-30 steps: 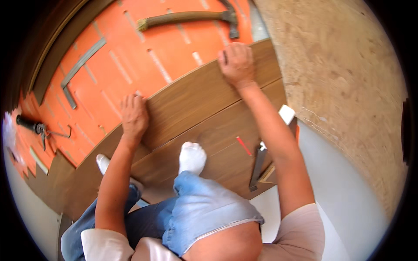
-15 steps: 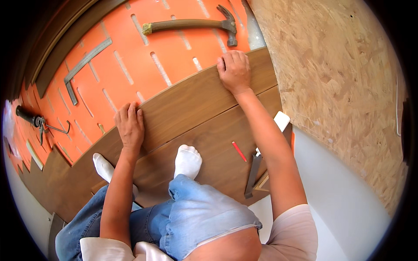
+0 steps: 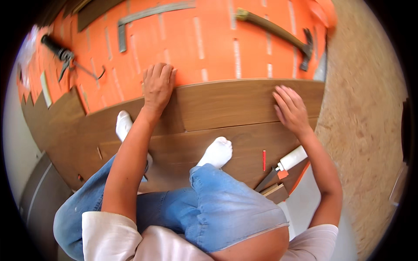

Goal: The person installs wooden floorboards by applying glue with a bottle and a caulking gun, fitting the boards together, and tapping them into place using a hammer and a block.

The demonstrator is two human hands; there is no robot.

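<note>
My left hand rests at the far edge of the brown wood-look floorboards, its fingers stretched out over the rim beside the orange underlay. To its right lies a long floorboard, with a thin dark seam along its near side. On that board's right part my right hand lies palm down, fingers a little apart and slightly blurred. Neither hand grasps a loose thing. A claw hammer with a wooden handle lies on the underlay beyond the right hand. Beyond the left hand is a metal square.
A caulking gun lies at the far left. A red pencil, a white squeeze bottle and a dark flat bar are near my right forearm. Wood-strand board borders the right side. My white-socked foot stands on the boards.
The view has turned, shifting the scene. My right hand has left the board's far edge and now lies on its top face. My left hand remains at the far edge, nearer the long board's end.
</note>
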